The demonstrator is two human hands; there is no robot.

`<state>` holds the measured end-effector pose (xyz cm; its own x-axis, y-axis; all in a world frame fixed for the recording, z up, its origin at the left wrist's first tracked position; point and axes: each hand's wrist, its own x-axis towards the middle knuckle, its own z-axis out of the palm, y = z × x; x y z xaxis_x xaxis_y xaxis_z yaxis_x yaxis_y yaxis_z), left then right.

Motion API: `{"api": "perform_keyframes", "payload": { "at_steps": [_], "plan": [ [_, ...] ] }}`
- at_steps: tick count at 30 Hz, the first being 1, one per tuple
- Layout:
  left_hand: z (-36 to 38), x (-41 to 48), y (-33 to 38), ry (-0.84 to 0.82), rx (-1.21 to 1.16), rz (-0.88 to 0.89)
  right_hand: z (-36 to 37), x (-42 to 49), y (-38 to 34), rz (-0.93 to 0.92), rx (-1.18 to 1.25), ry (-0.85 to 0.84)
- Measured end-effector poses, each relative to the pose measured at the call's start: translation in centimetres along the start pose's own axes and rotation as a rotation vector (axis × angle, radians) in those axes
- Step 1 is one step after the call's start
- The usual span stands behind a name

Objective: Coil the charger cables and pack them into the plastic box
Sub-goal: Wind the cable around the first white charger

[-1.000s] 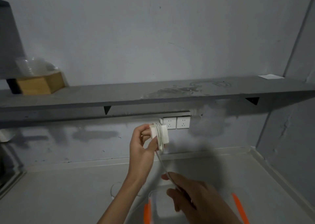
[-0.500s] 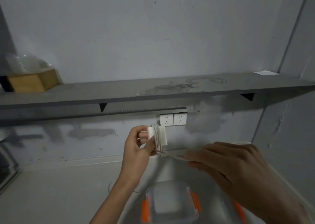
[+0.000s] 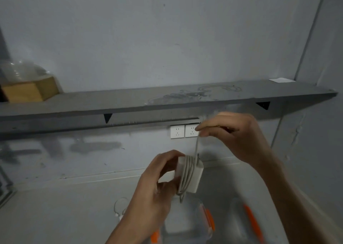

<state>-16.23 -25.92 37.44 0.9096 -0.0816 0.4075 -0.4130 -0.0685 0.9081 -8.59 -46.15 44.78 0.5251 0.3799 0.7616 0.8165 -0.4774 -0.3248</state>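
Observation:
My left hand (image 3: 157, 184) grips a white charger block (image 3: 194, 176) with its pale cable (image 3: 187, 175) wound around it in several turns. The cable's free end runs straight up to my right hand (image 3: 233, 136), which pinches it above the block, in front of the wall sockets. Below my hands on the counter stands the clear plastic box (image 3: 187, 223) with orange clips, partly hidden by my left forearm. A second thin white cable (image 3: 118, 208) lies coiled on the counter to the left of my left arm.
A clear lid with an orange clip (image 3: 248, 219) lies right of the box. Two white wall sockets (image 3: 184, 131) sit under a grey shelf (image 3: 167, 102). A wooden box (image 3: 31, 89) with a clear bowl stands on the shelf's left end, a white paper (image 3: 282, 80) on its right.
My right hand has risen from beside the block to above it, carrying the cable end up and over. My left hand with the block has dropped slightly lower.

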Motion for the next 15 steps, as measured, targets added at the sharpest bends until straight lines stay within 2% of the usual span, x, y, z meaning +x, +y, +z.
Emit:
{"api": "perform_keyframes", "payload": {
  "at_steps": [5, 8, 11, 15],
  "plan": [
    [-0.3, -0.2, 1.6, 0.005, -0.008, -0.015, 2.8, -0.8, 1.0, 0.161, 0.359, -0.013],
    [-0.8, -0.2, 2.2, -0.006, 0.019, -0.050, 4.6, -1.4, 1.4, 0.221, 0.443, -0.030],
    [-1.4, 0.3, 2.5, 0.044, -0.140, -0.130, 7.6, -3.1, 1.5, 0.324, 0.522, -0.087],
    [-1.9, 1.8, -0.1, 0.141, -0.446, -0.357, 10.6, -5.5, 0.4, 0.473, 0.487, -0.018]
  ]
}}
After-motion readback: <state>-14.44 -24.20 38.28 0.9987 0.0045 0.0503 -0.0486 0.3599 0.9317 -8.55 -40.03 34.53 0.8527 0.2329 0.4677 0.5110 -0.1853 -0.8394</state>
